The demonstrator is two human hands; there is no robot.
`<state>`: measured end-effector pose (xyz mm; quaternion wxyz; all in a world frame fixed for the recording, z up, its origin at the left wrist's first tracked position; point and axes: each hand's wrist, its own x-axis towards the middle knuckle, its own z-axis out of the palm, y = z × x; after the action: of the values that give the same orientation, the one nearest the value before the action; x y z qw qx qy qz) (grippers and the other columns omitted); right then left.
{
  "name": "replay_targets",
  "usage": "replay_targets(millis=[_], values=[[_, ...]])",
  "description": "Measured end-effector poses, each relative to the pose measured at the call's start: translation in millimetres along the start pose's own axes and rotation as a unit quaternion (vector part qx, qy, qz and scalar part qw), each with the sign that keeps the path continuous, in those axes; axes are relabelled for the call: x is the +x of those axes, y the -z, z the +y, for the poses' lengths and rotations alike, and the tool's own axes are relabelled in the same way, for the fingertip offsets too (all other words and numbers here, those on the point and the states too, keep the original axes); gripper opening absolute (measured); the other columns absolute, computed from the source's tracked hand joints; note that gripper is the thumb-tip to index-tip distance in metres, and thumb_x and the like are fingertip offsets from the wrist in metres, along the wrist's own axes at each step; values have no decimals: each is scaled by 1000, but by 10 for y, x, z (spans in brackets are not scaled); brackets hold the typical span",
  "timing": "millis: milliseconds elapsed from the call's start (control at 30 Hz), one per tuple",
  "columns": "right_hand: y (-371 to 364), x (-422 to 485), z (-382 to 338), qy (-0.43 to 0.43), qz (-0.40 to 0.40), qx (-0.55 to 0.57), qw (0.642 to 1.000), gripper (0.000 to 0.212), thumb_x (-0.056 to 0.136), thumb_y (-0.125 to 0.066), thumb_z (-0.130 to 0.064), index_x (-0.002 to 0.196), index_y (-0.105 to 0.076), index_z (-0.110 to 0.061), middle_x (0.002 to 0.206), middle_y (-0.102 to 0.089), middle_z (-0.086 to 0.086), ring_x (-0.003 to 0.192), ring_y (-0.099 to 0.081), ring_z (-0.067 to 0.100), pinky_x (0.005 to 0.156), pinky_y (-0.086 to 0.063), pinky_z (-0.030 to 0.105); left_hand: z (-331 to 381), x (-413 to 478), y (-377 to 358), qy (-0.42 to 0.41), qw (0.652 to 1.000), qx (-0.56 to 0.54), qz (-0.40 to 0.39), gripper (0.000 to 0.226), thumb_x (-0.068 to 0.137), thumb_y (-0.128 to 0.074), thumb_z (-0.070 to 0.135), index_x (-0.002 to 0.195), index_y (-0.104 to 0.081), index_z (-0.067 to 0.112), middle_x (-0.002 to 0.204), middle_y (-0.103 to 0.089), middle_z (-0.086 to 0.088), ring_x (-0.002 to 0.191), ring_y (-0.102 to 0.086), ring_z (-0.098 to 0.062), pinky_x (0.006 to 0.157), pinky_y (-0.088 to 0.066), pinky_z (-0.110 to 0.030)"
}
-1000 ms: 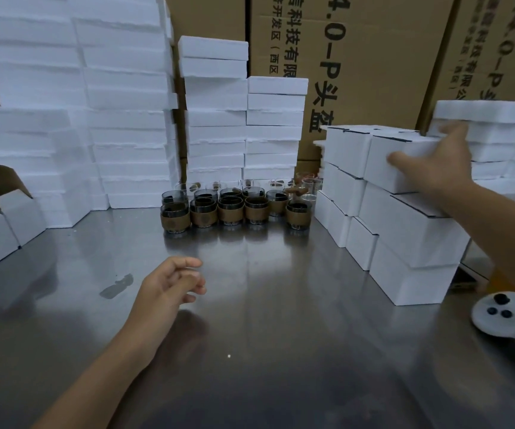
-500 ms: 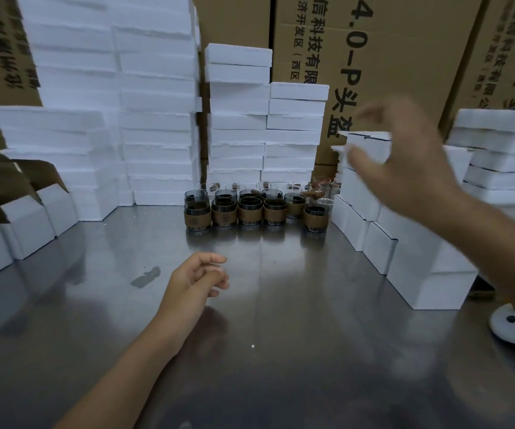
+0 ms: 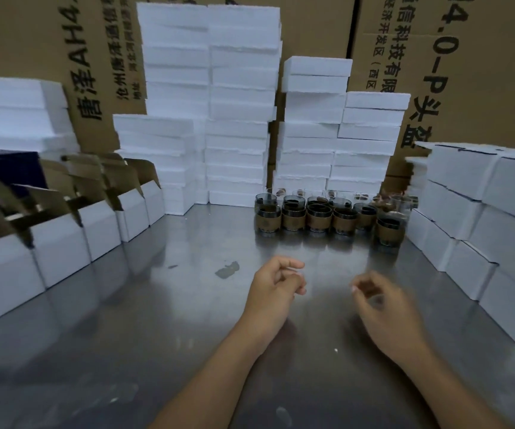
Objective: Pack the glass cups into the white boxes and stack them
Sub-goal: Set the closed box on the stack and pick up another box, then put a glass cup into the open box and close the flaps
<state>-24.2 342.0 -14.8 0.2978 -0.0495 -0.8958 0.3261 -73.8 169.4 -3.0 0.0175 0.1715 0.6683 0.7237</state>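
Now, from the head view, we see our left grip and right grip hovering loosely curled over the steel counter, both released, grasping nothing. The glass cups cluster at the counter's back, between open white boxes and stacked closed white boxes.

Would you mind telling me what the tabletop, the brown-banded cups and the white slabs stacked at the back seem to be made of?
The grey tabletop looks like brushed stainless steel: it mirrors the white boxes and cups dully. The short cups seem smoked glass, see-through above a matte brown band, perhaps cork or leather. The white slabs look like polystyrene foam, with rough, crumbly edges.
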Motion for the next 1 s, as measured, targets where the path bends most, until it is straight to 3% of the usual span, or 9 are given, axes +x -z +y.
replay_targets(millis=[67, 167, 233, 333, 467, 600, 733, 833, 1000], values=[[5, -7, 8, 12, -4, -36, 999, 8, 86, -63, -10, 82, -63, -17, 79, -62, -7, 74, -55, 7, 64, -39, 26, -11, 4, -3, 1, 1000, 8, 2, 21, 88, -52, 3, 86, -59, 23, 69, -60, 2, 65, -58, -6, 61, -41, -11], [-3, 1, -9, 30, -9, -69, 997, 8, 83, -65, -5, 81, -64, -13, 75, -61, -3, 72, -55, 15, 61, -36, 28, -30, -1, 19, -3, 999, 28, 25, 24, 88, -51, 2, 83, -58, 25, 69, -59, 3, 66, -57, -7, 58, -40, -10], [-2, 8, -41, 35, -6, -79, 996, 10, 81, -66, 0, 80, -64, -10, 72, -60, 0, 69, -54, 19, 58, -35, 25, -21, -14, 76, -10, 999, 42, 34, 25, 89, -51, 3, 82, -57, 27, 72, -58, 3, 68, -57, -9, 55, -41, -10], [6, -5, -88, 49, -8, -87, 995, 10, 79, -66, 5, 79, -64, -5, 70, -60, 5, 66, -52, 21, 59, -33, 15, 92, -78, 292, -51, 995, 69, 48, 28, 88, -52, 2, 81, -57, 29, 78, -58, 1, 76, -57, -14, 65, -45, -13], [17, -18, -96, 41, -32, -90, 995, 8, 83, -63, 2, 83, -64, -6, 74, -59, 4, 70, -52, 20, 59, -34, 21, 385, -211, 889, -144, 971, 150, 119, 30, 88, -55, 0, 84, -58, 30, 81, -60, 12, 71, -56, 5, 69, -42, -11], [8, -49, -109, 28, -53, -96, 994, 7, 85, -61, -3, 86, -63, -10, 76, -57, 0, 72, -53, 18, 61, -38, 32, 659, -371, 1733, -194, 901, 287, 260, 22, 89, -56, 8, 102, -54, 25, 99, -57, 8, 88, -51, 3, 76, -38, -7], [-16, -80, -145, 41, -63, -106, 992, 7, 84, -62, -2, 85, -64, -9, 76, -58, 3, 71, -53, 20, 60, -38, 31, 757, -487, 2536, -151, 787, 463, 380, 26, 87, -59, 12, 112, -55, 13, 118, -52, -10, 112, -46, -21, 91, -40, -34], [-12, -82, -154, 48, -63, -105, 991, 9, 84, -62, -1, 83, -63, -9, 75, -58, 4, 70, -52, 19, 59, -36, 30, 737, -543, 2910, -57, 742, 563, 359, 33, 84, -62, 16, 116, -55, 12, 122, -50, -17, 117, -40, -32, 94, -38, -47], [-8, -86, -134, 55, -53, -96, 992, 12, 83, -63, 1, 79, -62, -11, 74, -59, 5, 68, -52, 19, 57, -34, 27, 704, -620, 3000, 40, 723, 615, 311, 42, 87, -61, 17, 127, -48, 12, 127, -51, -23, 118, -45, -40, 95, -35, -54]])
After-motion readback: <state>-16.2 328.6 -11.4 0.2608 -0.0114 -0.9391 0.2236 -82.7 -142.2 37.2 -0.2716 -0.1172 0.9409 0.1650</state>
